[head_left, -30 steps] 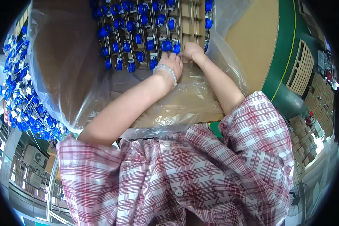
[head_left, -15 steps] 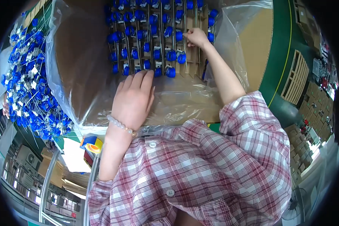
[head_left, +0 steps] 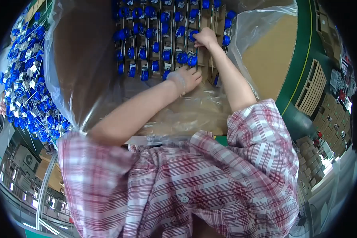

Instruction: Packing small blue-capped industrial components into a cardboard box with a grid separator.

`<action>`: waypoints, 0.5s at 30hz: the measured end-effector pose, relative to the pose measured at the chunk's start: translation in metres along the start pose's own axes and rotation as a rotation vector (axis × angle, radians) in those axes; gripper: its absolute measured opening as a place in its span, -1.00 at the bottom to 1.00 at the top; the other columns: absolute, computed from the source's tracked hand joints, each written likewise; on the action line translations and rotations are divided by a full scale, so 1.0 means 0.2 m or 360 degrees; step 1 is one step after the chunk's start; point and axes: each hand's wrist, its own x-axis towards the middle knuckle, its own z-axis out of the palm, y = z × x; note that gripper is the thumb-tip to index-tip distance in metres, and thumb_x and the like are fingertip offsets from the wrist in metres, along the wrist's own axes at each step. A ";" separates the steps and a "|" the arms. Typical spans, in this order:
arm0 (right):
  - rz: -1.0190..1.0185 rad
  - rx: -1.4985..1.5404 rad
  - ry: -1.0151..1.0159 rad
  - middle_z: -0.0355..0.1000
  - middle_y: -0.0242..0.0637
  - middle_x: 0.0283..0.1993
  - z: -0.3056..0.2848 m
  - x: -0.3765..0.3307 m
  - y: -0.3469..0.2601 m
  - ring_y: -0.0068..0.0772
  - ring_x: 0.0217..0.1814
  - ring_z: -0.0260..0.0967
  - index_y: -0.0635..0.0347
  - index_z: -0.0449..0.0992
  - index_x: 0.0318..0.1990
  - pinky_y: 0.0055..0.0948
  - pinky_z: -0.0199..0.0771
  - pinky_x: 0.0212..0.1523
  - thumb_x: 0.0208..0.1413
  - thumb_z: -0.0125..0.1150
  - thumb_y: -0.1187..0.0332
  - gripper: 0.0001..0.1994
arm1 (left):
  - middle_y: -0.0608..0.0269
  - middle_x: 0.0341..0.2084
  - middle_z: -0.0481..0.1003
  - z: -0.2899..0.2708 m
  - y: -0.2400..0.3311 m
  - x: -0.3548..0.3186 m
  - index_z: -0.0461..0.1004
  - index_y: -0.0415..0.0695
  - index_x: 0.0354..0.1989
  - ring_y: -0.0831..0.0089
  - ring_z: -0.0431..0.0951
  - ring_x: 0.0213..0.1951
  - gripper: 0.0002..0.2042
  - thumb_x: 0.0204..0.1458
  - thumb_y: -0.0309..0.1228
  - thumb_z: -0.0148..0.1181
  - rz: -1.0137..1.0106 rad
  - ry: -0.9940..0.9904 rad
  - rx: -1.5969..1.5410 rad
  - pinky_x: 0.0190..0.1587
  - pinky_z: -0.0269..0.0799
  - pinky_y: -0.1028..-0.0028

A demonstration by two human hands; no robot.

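Observation:
Rows of blue coils on long thin metal rods (head_left: 173, 35), with small whitish parts among them, lie in a cardboard box between brown dividers (head_left: 202, 57). My right hand (head_left: 205, 38) is closed at the right side of the rows, its fingertips pinching at a rod beside a blue coil (head_left: 193, 35). Its exact grip is partly hidden by the fingers. Below the front end of those rows is my left hand (head_left: 191, 78), fingers stretched out and slightly apart, close to the lowest coils. I see nothing held in it.
Clear plastic lining (head_left: 265, 20) drapes over the box walls. At the left lies a large tangled heap of blue-coiled pieces (head_left: 31, 87) with white tags. A wooden pallet (head_left: 310, 85) and stacked cartons (head_left: 333, 123) stand on the floor to the right.
My left hand has swung right from the front left of the rows to near their right end, its forearm now crossing the box front. My right hand stays almost in place.

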 end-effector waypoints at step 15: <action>-0.0361 -0.0366 0.0544 0.45 -0.26 -0.69 0.04 -0.06 0.13 -0.41 -0.53 0.49 0.23 0.44 -0.63 -0.50 0.45 -0.31 -0.07 0.17 0.25 -0.75 | 0.04 0.10 0.19 0.51 -0.04 0.20 0.30 -0.33 0.05 0.28 0.24 0.13 -0.57 0.08 -0.30 -0.19 0.0015 -0.0083 0.0646 0.29 -0.12 0.35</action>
